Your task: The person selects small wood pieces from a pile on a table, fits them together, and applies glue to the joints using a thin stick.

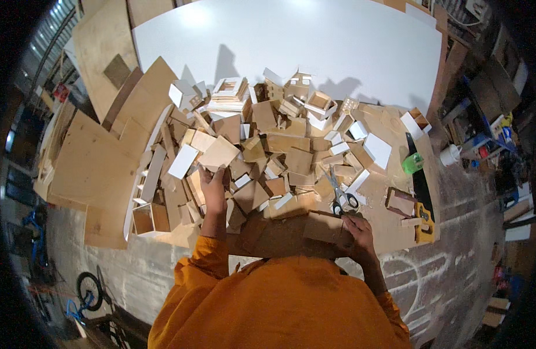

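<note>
Several large brown sheets (93, 157) fill the left of the frame, and beside them, at the lower left of the heap, an open wooden box (143, 220) sits near the counter (373, 203) edge. Next comes the jumble of offcuts, with a small white panel (183, 161) just left of the square tan piece (219, 152). That piece lies left of centre in the frame, over the heap, and the left hand (213, 186) has its lower edge: the grip looks pinched on it, thumb and fingers close together. To my eye the step in hand is picking a piece out or placing it among the others.

Right of centre, at the counter's near edge, is a brown board (323, 228). Scissors (341, 192) lie just above it, handles toward the person. The right hand (358, 232) is at the board's right end, fingers over it; I can't tell whether that grip closes underneath. I'd say the next move calls for a light left pinch, clear of the neighbouring scraps, and a steady right hand. Farther right lies a saw (422, 189), untouched.
</note>
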Tool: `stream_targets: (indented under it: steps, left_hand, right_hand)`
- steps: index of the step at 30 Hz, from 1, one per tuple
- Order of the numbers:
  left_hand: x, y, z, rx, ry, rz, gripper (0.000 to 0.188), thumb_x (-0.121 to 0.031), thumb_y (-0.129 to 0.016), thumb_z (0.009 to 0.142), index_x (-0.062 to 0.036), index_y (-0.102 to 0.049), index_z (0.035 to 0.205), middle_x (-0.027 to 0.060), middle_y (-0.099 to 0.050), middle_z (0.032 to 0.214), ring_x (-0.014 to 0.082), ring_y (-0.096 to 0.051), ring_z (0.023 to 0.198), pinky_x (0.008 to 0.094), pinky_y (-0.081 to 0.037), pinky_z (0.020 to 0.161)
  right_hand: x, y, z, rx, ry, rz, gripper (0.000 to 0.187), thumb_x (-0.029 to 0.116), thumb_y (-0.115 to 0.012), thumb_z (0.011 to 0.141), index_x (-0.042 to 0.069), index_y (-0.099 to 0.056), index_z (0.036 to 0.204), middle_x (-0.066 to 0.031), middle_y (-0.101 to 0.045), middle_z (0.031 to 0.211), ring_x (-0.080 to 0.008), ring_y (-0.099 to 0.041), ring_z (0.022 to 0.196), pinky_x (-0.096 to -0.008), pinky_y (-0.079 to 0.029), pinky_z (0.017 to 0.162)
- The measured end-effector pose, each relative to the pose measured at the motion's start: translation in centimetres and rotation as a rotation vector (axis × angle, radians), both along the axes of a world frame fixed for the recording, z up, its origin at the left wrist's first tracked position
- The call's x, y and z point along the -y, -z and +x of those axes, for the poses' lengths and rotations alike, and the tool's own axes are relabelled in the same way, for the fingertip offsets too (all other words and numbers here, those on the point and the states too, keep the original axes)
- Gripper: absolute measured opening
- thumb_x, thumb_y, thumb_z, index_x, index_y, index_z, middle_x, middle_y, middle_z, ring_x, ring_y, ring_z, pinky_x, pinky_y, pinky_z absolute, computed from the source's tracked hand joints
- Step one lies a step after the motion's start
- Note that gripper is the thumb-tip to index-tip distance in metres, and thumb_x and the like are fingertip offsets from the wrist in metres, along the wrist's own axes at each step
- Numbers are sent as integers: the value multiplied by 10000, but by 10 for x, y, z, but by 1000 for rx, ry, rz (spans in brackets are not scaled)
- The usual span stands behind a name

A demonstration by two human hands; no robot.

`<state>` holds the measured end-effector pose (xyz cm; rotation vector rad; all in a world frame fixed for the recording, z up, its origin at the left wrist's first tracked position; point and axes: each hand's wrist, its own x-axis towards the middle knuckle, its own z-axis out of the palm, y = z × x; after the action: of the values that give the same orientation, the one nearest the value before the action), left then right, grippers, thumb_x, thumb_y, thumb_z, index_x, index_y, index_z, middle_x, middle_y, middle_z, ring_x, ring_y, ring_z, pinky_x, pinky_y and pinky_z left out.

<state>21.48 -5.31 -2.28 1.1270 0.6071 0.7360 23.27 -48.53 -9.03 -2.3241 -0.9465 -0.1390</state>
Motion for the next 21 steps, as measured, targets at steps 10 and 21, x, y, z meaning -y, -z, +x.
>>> stream_targets:
  steps: [10,21]
  left_hand:
    - [7,3,-32,-252,141,724,809,-85,-633,818,-38,-170,1479,216,-61,1542,318,-172,1412,385,-309,1071]
    - [99,-19,-101,-357,30,1035,619,-34,-641,783,-27,-424,1363,269,-210,1493,405,-291,1359,432,-308,1069]
  right_hand:
    - [-14,-33,1,-314,90,10,733,247,-821,575,106,-559,1246,-150,-583,1190,-335,-529,1112,-420,-419,948]
    - [-123,-102,86,-39,-167,-80,549,261,-735,751,41,-546,1217,-184,-540,1233,-375,-523,1127,-452,-425,956]
